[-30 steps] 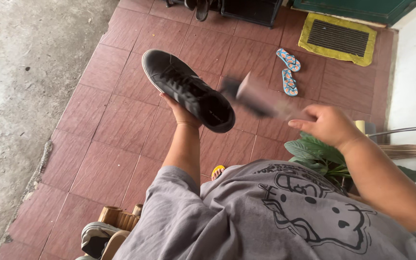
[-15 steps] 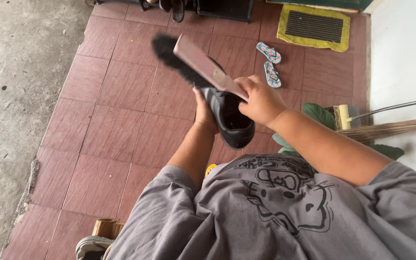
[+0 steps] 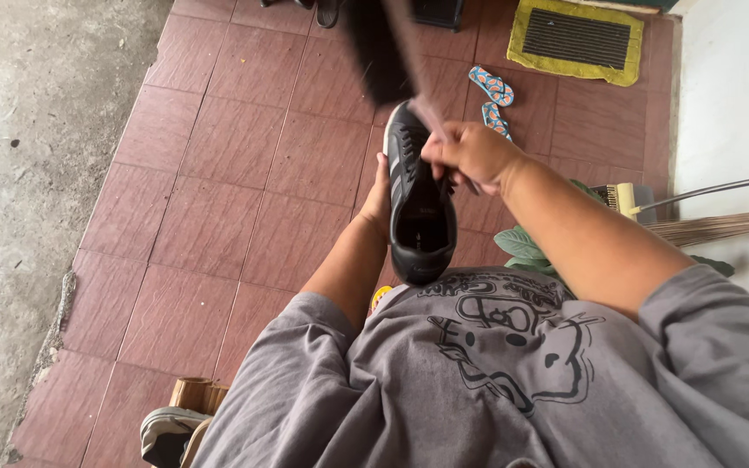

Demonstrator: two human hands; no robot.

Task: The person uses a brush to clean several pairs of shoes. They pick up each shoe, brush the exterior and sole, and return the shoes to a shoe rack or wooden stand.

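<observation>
Left hand (image 3: 381, 198) is under the black sneaker (image 3: 418, 208), cupping its left side from below; fingers mostly hidden behind the shoe, so wrap is a judgement, but it clearly carries it. Shoe sits mid-frame above the red tiled floor (image 3: 218, 173), long axis running away from the body: heel opening toward the chest, toe pointing up-frame. Right hand (image 3: 470, 152) is at the toe end, just right of the laces, fingers closed tight around the handle of a brush (image 3: 383, 48). Brush is motion-blurred, extends up-left from the fist, bristle head beyond the toe. So brush lies roughly along the shoe axis, past its far end; right hand is the working one.
</observation>
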